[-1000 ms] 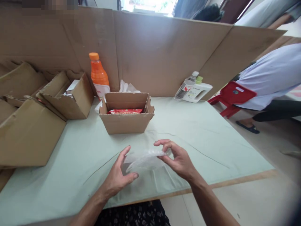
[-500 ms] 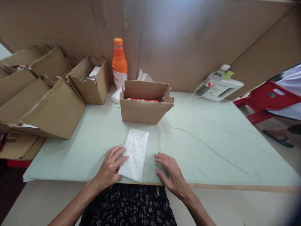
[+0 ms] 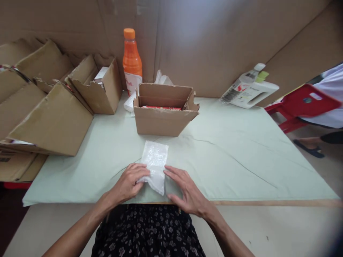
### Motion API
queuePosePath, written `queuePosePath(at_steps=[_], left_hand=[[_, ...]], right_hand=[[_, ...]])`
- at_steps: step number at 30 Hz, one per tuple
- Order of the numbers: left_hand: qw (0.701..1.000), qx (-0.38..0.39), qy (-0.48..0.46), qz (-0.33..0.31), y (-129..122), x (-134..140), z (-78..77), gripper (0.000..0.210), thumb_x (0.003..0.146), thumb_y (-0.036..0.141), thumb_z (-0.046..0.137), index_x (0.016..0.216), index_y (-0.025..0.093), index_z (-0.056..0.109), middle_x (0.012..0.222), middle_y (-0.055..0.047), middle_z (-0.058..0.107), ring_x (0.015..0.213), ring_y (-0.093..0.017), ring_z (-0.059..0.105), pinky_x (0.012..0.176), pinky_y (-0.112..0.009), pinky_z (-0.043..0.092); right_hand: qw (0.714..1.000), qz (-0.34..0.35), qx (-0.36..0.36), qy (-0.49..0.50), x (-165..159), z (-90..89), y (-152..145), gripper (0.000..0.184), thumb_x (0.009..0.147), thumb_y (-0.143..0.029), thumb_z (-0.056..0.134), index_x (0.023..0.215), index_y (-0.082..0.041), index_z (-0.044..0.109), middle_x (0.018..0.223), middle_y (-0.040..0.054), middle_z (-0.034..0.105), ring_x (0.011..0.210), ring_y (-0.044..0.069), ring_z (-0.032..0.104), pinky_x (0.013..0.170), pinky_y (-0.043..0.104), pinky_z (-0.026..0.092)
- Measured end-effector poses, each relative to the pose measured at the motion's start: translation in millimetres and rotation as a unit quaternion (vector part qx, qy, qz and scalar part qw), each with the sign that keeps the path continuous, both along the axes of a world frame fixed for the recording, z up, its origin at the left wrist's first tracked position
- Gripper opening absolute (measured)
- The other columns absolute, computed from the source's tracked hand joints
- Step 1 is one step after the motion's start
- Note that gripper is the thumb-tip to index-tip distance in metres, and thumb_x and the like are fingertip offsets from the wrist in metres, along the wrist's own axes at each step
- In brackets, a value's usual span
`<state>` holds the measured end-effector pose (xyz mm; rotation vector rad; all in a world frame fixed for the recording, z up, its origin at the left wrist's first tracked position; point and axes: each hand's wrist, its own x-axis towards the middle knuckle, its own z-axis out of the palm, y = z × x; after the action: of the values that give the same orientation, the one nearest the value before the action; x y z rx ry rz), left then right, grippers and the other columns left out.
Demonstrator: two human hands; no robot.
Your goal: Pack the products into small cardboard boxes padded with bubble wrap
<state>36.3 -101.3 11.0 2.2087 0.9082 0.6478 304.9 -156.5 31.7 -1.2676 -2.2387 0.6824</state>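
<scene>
The bubble-wrap piece is lying between two hands on the bench.
Its long axis is pointing away from the body, toward the cardboard box. The left hand is covering its left edge with bent fingers; whether the thumb is pinching, I cannot tell. The right hand is resting loosely spread, fingertips at the right edge.

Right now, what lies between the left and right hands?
The head view shows a bubble-wrap sheet between the left hand, which touches its left edge, and the right hand, at its right edge; whether that one touches is unclear.
</scene>
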Motion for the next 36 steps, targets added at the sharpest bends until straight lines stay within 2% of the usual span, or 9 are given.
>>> queuePosePath(at_steps=[2, 6, 12, 15, 20, 23, 30, 33, 36], left_hand=[[0.999, -0.028, -0.003, 0.03, 4, 5, 5.9, 0.042, 0.075, 0.007, 0.052, 0.107, 0.024, 0.072, 0.106, -0.006, 0.076, 0.113, -0.026, 0.065, 0.098, -0.047, 0.05], [0.99, -0.081, -0.001, 0.117, 7, 13, 13.3, 0.031, 0.084, 0.021, 0.057, 0.111, 0.021, 0.072, 0.106, -0.008, 0.075, 0.096, -0.023, 0.068, 0.086, -0.04, 0.055], [0.976, -0.013, 0.019, 0.215, 8, 24, 1.5, 0.021, 0.091, 0.027, 0.054, 0.098, 0.02, 0.072, 0.087, -0.005, 0.075, 0.082, -0.02, 0.067, 0.078, -0.033, 0.053], [0.974, 0.02, 0.037, 0.221, 10, 32, -3.9, 0.018, 0.089, 0.022, 0.057, 0.096, 0.021, 0.072, 0.085, -0.004, 0.075, 0.078, -0.02, 0.064, 0.079, -0.036, 0.05], [0.971, 0.055, 0.055, 0.225, 13, 40, -8.3, 0.02, 0.087, 0.019, 0.057, 0.1, 0.021, 0.072, 0.09, -0.006, 0.076, 0.081, -0.022, 0.064, 0.08, -0.037, 0.049], [0.971, 0.064, 0.06, 0.221, 14, 39, -9.0, 0.02, 0.088, 0.019, 0.057, 0.103, 0.02, 0.072, 0.091, -0.006, 0.076, 0.081, -0.022, 0.064, 0.081, -0.038, 0.05], [0.987, 0.1, -0.009, 0.122, -8, 10, 11.7, 0.048, 0.089, 0.027, 0.063, 0.135, 0.019, 0.054, 0.143, -0.016, 0.055, 0.13, -0.029, 0.052, 0.106, -0.047, 0.044], [0.995, 0.041, -0.01, 0.086, -15, 5, 11.1, 0.041, 0.091, 0.02, 0.057, 0.132, 0.021, 0.057, 0.122, -0.011, 0.071, 0.109, -0.023, 0.065, 0.095, -0.04, 0.051], [0.99, -0.025, -0.007, 0.138, -12, 9, 4.7, 0.034, 0.093, 0.024, 0.053, 0.125, 0.019, 0.063, 0.114, -0.01, 0.075, 0.099, -0.022, 0.069, 0.087, -0.037, 0.055]], right_hand=[[0.999, -0.015, -0.03, 0.038, -7, -1.0, -13, 0.075, 0.084, -0.044, 0.07, 0.15, -0.023, 0.041, 0.143, 0.0136, 0.056, 0.129, 0.029, 0.054, 0.104, 0.047, 0.047], [0.977, -0.178, -0.064, 0.101, -40, -19.4, -6, 0.036, 0.093, -0.031, 0.057, 0.127, -0.022, 0.062, 0.11, 0.0082, 0.074, 0.095, 0.023, 0.069, 0.085, 0.037, 0.056], [0.96, -0.248, -0.094, 0.087, -50, -29.6, 23, 0.033, 0.09, -0.03, 0.058, 0.121, -0.02, 0.064, 0.069, -0.0019, 0.066, 0.06, 0.016, 0.063, 0.06, 0.027, 0.053], [0.966, -0.245, -0.04, 0.073, -45, -19.3, 16, 0.034, 0.091, -0.028, 0.057, 0.124, -0.021, 0.061, 0.083, 0.0023, 0.069, 0.066, 0.017, 0.066, 0.067, 0.03, 0.057], [0.982, -0.16, 0.101, 0.002, -45, -2.2, -6, 0.04, 0.093, -0.02, 0.055, 0.132, -0.024, 0.057, 0.129, 0.0137, 0.063, 0.117, 0.029, 0.06, 0.094, 0.047, 0.053], [0.992, -0.066, 0.082, -0.064, -49, -7.8, 1, 0.041, 0.092, -0.017, 0.057, 0.133, -0.022, 0.057, 0.134, 0.014, 0.063, 0.125, 0.033, 0.056, 0.096, 0.051, 0.05], [0.996, -0.076, 0.038, 0.011, -45, -12.5, 16, 0.029, 0.098, -0.017, 0.048, 0.122, -0.021, 0.065, 0.11, 0.0103, 0.074, 0.101, 0.025, 0.068, 0.087, 0.044, 0.053], [0.991, -0.096, -0.047, 0.078, -42, -9.6, 10, 0.029, 0.099, -0.023, 0.049, 0.122, -0.023, 0.066, 0.113, 0.008, 0.074, 0.103, 0.023, 0.069, 0.09, 0.041, 0.055], [0.979, -0.14, -0.092, 0.115, -42, -13.8, 9, 0.029, 0.099, -0.027, 0.05, 0.123, -0.023, 0.065, 0.118, 0.0073, 0.073, 0.107, 0.022, 0.069, 0.091, 0.037, 0.056]])
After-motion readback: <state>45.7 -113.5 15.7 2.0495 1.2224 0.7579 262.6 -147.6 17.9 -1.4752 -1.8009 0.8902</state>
